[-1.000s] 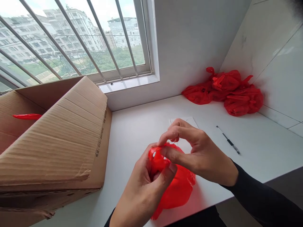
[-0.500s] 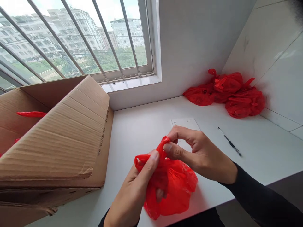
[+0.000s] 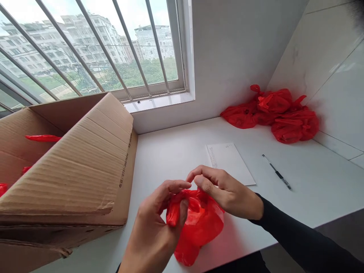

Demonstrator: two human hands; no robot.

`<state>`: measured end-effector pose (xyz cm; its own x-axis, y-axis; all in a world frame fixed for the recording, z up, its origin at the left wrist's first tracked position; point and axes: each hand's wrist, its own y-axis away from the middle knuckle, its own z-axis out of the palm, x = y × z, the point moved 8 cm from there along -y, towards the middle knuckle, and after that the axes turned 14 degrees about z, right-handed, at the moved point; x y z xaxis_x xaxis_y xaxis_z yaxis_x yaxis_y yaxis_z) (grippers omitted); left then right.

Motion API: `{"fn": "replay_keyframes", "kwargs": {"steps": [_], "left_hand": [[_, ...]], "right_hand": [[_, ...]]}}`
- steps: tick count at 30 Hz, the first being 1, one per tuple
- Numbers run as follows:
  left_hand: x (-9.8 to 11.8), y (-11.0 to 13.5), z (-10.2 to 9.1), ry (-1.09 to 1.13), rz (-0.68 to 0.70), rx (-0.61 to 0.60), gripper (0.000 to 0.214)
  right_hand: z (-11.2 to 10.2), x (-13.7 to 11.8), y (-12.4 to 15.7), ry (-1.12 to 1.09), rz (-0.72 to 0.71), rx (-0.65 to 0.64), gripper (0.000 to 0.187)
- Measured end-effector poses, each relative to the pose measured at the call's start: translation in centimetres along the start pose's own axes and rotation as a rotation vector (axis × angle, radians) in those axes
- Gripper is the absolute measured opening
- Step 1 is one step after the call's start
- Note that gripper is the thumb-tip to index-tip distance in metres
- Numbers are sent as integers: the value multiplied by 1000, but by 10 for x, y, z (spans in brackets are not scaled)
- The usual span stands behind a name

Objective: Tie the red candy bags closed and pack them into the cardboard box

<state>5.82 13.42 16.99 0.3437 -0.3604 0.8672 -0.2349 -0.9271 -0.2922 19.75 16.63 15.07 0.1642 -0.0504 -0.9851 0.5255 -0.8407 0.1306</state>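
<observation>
A thin red plastic bag (image 3: 203,227) rests near the front edge of the white table, its top bunched up. My left hand (image 3: 159,220) is closed on a gathered fold of it, the thumb in front and the fingers behind. On the bag's upper right side is my right hand (image 3: 224,189), curled over the plastic, with thumb and forefinger bent toward the left fingertips. Its remaining fingers are mostly hidden behind the hand. What lies inside the bag cannot be made out.
An open cardboard box (image 3: 85,159) with red plastic in it stands at the left. Behind my hands lies a white notepad (image 3: 236,163), with a black pen (image 3: 276,172) to its right. Several red bags (image 3: 294,123) are heaped in the back right corner below the tiled wall.
My right hand has moved left and lower, off the twisted red end it pinched. My left hand has turned and now grips a bunched fold. More of the notepad shows.
</observation>
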Motion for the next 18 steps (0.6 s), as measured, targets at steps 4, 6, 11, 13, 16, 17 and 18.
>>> {"fn": "replay_keyframes", "kwargs": {"steps": [4,6,11,13,16,17,18], "left_hand": [[21,7,-6,-451,429,193,34],[23,11,0,-568,556,213,39],[4,15,8,-653,549,97,58],[-9,24,5,-684,511,35,60],[-32,52,-10,-784,520,15,59],[-41,64,-17,-819,530,31,58],[-51,75,-23,-854,524,33,58]], "right_hand": [[12,17,-9,-17,61,-137,30],[21,21,-11,-77,61,-252,28],[7,17,-12,-65,-4,-81,25],[-5,18,-7,74,-21,52,23],[-30,41,5,233,45,223,23],[-39,54,9,261,90,267,25],[-47,67,12,278,137,297,26]]}}
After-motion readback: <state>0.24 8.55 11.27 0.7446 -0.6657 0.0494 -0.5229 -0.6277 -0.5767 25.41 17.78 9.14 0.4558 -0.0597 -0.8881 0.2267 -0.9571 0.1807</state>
